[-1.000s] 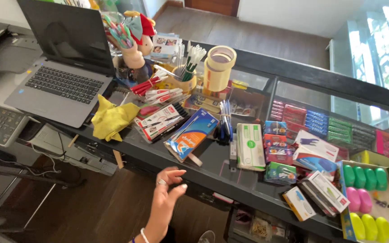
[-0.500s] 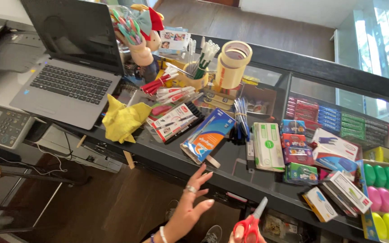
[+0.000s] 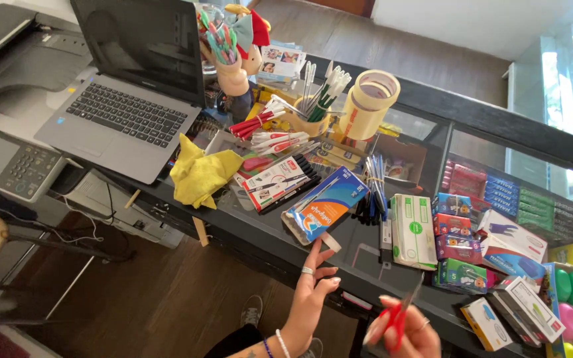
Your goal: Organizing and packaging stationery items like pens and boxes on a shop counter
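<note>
The left hand point(image 3: 313, 292) is reaching, fingers spread, toward the blue pen box point(image 3: 325, 204). The right hand point(image 3: 407, 330) is gripping red-handled scissors point(image 3: 396, 319).

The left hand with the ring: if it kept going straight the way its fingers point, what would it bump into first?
Most likely the blue box of pens. The left hand reaches up toward the glass counter, its fingertips just short of the box's near corner, though depth is hard to judge.
</note>
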